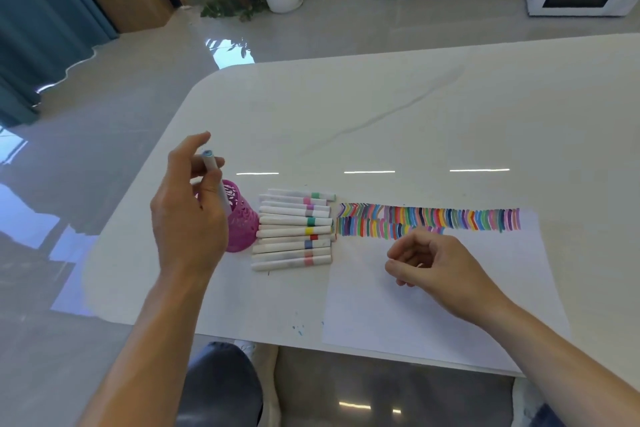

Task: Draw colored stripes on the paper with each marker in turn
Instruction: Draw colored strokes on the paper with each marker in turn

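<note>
I'm watching the left hand (188, 215) gripping one marker (212, 166) off to the left of the paper (398, 315). The thumb and middle fingers are curling round the white barrel, the forefinger is lifting straighter above it, and the blue-capped end is pointing up. The marker's lower part is hanging over the pink cup (242, 222), which is standing further left of the paper. The right hand (436, 263) is hovering over the paper's upper half, just below the coloured stripes (429, 218) running along its far edge. Its fingers are curling loosely, thumb close to the fingertips, and I'm seeing nothing between them. The row of markers (294, 229) is lying flat against the paper's left edge.
</note>
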The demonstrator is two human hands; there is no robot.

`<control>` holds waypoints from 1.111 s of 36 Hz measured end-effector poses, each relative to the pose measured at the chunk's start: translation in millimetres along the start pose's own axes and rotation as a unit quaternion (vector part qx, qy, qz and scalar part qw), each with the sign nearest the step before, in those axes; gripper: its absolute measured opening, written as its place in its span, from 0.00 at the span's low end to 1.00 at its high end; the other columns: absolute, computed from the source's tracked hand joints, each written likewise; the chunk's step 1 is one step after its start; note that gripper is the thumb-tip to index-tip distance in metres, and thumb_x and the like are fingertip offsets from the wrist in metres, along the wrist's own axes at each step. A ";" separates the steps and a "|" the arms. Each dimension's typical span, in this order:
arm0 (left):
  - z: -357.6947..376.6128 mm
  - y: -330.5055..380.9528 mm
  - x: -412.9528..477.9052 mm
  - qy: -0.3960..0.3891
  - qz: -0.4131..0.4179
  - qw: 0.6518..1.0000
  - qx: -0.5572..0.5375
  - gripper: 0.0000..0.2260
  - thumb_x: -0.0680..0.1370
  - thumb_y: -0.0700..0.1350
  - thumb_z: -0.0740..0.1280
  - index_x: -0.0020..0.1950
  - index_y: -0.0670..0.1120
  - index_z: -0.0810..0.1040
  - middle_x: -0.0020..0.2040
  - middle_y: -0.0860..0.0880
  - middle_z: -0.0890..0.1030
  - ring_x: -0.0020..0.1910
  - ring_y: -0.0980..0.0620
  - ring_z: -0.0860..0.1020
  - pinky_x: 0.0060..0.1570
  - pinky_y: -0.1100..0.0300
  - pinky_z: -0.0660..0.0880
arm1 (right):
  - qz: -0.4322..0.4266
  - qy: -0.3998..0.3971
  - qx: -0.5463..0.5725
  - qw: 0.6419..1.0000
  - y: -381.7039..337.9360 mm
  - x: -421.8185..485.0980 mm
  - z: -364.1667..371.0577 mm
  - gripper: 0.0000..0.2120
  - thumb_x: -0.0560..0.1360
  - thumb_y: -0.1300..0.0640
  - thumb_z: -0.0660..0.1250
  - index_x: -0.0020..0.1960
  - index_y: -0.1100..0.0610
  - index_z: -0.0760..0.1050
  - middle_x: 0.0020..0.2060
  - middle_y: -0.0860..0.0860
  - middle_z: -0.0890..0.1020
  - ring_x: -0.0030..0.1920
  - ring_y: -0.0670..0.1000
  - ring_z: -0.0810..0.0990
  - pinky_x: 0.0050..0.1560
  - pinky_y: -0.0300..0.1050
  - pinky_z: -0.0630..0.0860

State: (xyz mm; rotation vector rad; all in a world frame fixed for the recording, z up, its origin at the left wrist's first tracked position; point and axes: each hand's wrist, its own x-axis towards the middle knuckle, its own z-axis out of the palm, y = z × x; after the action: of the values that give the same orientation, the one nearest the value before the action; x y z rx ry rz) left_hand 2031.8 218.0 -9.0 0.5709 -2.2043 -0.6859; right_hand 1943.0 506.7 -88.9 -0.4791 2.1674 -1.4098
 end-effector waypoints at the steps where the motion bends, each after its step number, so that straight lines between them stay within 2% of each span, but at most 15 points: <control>1: -1.7 -2.2 -1.0 -0.018 -0.004 1.000 0.011 0.13 0.83 0.42 0.63 0.67 0.53 0.72 0.54 0.55 0.81 0.51 0.59 0.80 0.49 0.66 0.76 | 0.000 -0.001 0.002 1.000 0.2 -0.2 -0.3 0.04 0.74 0.59 0.76 0.47 0.54 0.82 0.38 0.50 0.86 0.38 0.50 0.86 0.43 0.43 0.84; 3: -5.5 -5.9 -2.9 -0.051 -0.014 0.998 0.036 0.12 0.81 0.41 0.66 0.63 0.52 0.76 0.53 0.53 0.83 0.51 0.55 0.81 0.49 0.64 0.76 | 0.000 -0.003 0.010 1.000 0.6 -1.3 -1.3 0.04 0.74 0.59 0.76 0.47 0.55 0.82 0.38 0.51 0.86 0.38 0.50 0.86 0.43 0.44 0.84; 7: -10.1 -11.7 -6.7 -0.083 -0.047 0.992 0.080 0.11 0.80 0.41 0.68 0.62 0.50 0.79 0.52 0.50 0.84 0.51 0.52 0.81 0.47 0.71 0.70 | -0.002 -0.001 0.006 1.000 1.3 -2.1 -1.7 0.04 0.74 0.60 0.76 0.46 0.54 0.82 0.38 0.50 0.85 0.38 0.50 0.85 0.42 0.42 0.82; 10: -11.0 -14.1 -7.7 -0.082 -0.065 0.989 0.100 0.09 0.81 0.44 0.67 0.61 0.50 0.80 0.53 0.48 0.84 0.52 0.48 0.82 0.47 0.64 0.73 | -0.007 0.014 -0.003 1.000 1.6 -1.3 -0.2 0.04 0.74 0.60 0.76 0.45 0.53 0.82 0.37 0.49 0.85 0.38 0.48 0.85 0.42 0.41 0.83; 12: -11.4 -14.8 -7.5 -0.077 -0.071 0.988 0.111 0.08 0.81 0.45 0.67 0.59 0.49 0.81 0.51 0.49 0.85 0.49 0.50 0.81 0.46 0.62 0.72 | -0.010 0.021 -0.005 1.000 1.9 -1.1 1.2 0.04 0.74 0.60 0.76 0.45 0.53 0.82 0.37 0.48 0.85 0.37 0.48 0.85 0.41 0.40 0.82; 16: -10.1 -13.3 -7.8 -0.085 -0.071 0.986 0.125 0.09 0.80 0.46 0.68 0.58 0.47 0.82 0.51 0.49 0.85 0.48 0.52 0.81 0.41 0.71 0.67 | -0.011 0.022 -0.013 1.000 2.4 -1.2 1.6 0.05 0.75 0.60 0.76 0.45 0.52 0.82 0.37 0.47 0.85 0.37 0.48 0.85 0.41 0.40 0.83; 21: -8.8 -13.2 -9.3 -0.104 -0.060 0.984 0.131 0.07 0.78 0.46 0.70 0.55 0.48 0.82 0.48 0.51 0.85 0.45 0.55 0.79 0.42 0.64 0.70 | -0.009 0.026 -0.011 1.000 2.7 -0.6 0.3 0.05 0.74 0.60 0.76 0.44 0.53 0.82 0.36 0.48 0.85 0.37 0.48 0.85 0.41 0.41 0.82; 26: -6.4 -13.1 -9.6 -0.140 -0.066 0.978 0.140 0.06 0.76 0.46 0.72 0.52 0.48 0.79 0.47 0.53 0.81 0.43 0.55 0.77 0.36 0.70 0.66 | -0.008 0.024 -0.008 1.000 2.4 0.1 1.4 0.05 0.74 0.60 0.76 0.44 0.52 0.82 0.37 0.47 0.85 0.38 0.47 0.84 0.41 0.40 0.82; 29: -5.2 -14.7 -11.0 -0.156 -0.058 0.976 0.144 0.10 0.75 0.47 0.73 0.54 0.48 0.78 0.50 0.51 0.81 0.45 0.52 0.78 0.38 0.66 0.69 | -0.008 0.022 -0.007 1.000 3.3 -0.2 1.4 0.05 0.74 0.60 0.76 0.44 0.52 0.82 0.36 0.47 0.85 0.38 0.47 0.84 0.41 0.40 0.82; 32: -4.9 -13.7 -11.9 -0.151 -0.037 0.978 0.142 0.13 0.75 0.47 0.73 0.58 0.48 0.77 0.53 0.52 0.80 0.49 0.51 0.77 0.45 0.60 0.72 | -0.009 0.023 -0.007 1.000 3.7 -0.6 1.1 0.05 0.74 0.60 0.76 0.44 0.53 0.82 0.37 0.48 0.85 0.37 0.48 0.85 0.42 0.42 0.83; 36: -4.3 -5.7 -14.4 -0.135 0.033 0.984 0.114 0.13 0.76 0.43 0.73 0.60 0.46 0.78 0.55 0.51 0.80 0.51 0.54 0.75 0.49 0.63 0.71 | -0.012 0.021 -0.010 1.000 5.0 -0.4 1.2 0.04 0.74 0.60 0.77 0.44 0.53 0.82 0.37 0.49 0.85 0.38 0.49 0.85 0.43 0.44 0.84; 40: 5.7 1.2 -21.8 -0.191 0.105 0.971 0.099 0.12 0.76 0.42 0.73 0.58 0.47 0.79 0.52 0.55 0.79 0.50 0.58 0.75 0.49 0.65 0.71 | -0.011 0.021 -0.010 1.000 6.4 0.7 1.5 0.04 0.74 0.60 0.76 0.45 0.53 0.82 0.37 0.48 0.85 0.38 0.48 0.85 0.43 0.43 0.84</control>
State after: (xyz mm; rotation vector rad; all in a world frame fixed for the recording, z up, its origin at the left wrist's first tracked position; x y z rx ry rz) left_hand 2040.8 233.3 -22.9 0.3108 -2.6684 -0.4968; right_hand 1943.2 507.8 -95.4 -0.4861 2.2167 -1.4231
